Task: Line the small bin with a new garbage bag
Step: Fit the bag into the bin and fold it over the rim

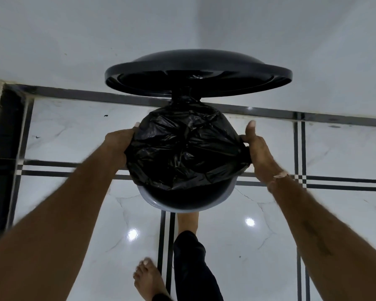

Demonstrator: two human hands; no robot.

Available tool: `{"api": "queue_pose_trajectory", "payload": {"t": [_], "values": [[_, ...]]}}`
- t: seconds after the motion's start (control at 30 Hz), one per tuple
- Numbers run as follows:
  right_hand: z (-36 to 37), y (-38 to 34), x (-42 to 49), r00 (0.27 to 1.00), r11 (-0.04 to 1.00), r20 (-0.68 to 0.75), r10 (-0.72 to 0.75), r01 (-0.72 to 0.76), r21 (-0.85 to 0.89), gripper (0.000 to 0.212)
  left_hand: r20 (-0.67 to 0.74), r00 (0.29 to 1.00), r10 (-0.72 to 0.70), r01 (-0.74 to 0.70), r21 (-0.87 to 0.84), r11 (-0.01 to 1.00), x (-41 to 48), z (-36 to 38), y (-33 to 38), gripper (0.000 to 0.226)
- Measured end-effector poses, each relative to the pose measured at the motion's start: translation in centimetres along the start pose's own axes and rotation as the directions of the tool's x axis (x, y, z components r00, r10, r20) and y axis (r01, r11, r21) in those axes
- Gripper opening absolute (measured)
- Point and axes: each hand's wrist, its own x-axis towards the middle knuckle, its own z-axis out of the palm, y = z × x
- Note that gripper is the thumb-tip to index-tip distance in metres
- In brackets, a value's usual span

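Small bin [161, 204] upright on tiled floor [291, 213], mouth facing up, lid [198, 68] raised at far side. Garbage bag [185, 148] spread over mouth, stretched left-right; near rim bare. Left hand [117, 144] and right hand [261, 153] clutch bag edge at opposite sides; left fingertips hidden, likely tucked under.

No lettering, brand mark or number can be read anywhere in this view. The black garbage bag [182, 148], the grey bin [152, 199] and its raised black lid [198, 61] all show plain, unmarked surfaces.
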Motion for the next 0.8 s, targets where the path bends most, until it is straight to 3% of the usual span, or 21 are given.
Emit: {"api": "queue_pose_trajectory", "payload": {"t": [0.1,0.17,0.27,0.4,0.53,0.63,0.7,0.8], "values": [[-0.5,1.9,-2.2,0.998,0.992,-0.015,0.060,-0.057,0.112,0.083,-0.035,0.985,0.167,-0.166,0.022,0.986,-2.5,-1.2,-1.6,0.036],[-0.3,3.0,-3.2,0.996,0.979,-0.028,0.080,-0.073,0.193,0.080,-0.002,0.980,0.201,-0.201,-0.036,0.979,-3.8,-2.0,-2.4,0.032],[0.1,4.1,-4.3,0.994,0.926,0.015,0.110,-0.108,0.362,0.078,0.029,0.985,0.169,-0.166,-0.078,0.983,-4.8,-3.2,-3.0,0.026],[0.6,6.0,-5.1,0.990,0.778,0.058,0.131,-0.139,0.613,0.067,0.046,0.994,0.101,-0.095,-0.121,0.988,-5.6,-4.5,-4.6,0.013],[1.7,8.7,-5.9,0.991,0.661,0.083,0.104,-0.131,0.739,0.042,0.173,0.985,0.015,0.015,-0.171,0.985,-6.9,-5.2,-6.6,0.029],[2.2,10.3,-6.9,0.982,0.572,0.105,0.160,-0.179,0.800,0.046,0.204,0.979,-0.022,0.069,-0.228,0.971,-8.2,-5.3,-8.3,0.018],[2.3,11.0,-7.6,0.976,0.551,0.137,0.169,-0.209,0.808,0.044,0.176,0.984,-0.038,0.096,-0.337,0.937,-9.1,-5.0,-9.3,0.022],[2.5,11.2,-8.6,0.957,0.636,0.161,0.243,-0.282,0.719,0.033,0.147,0.988,-0.044,0.110,-0.478,0.871,-9.9,-4.2,-10.1,0.039]]}}
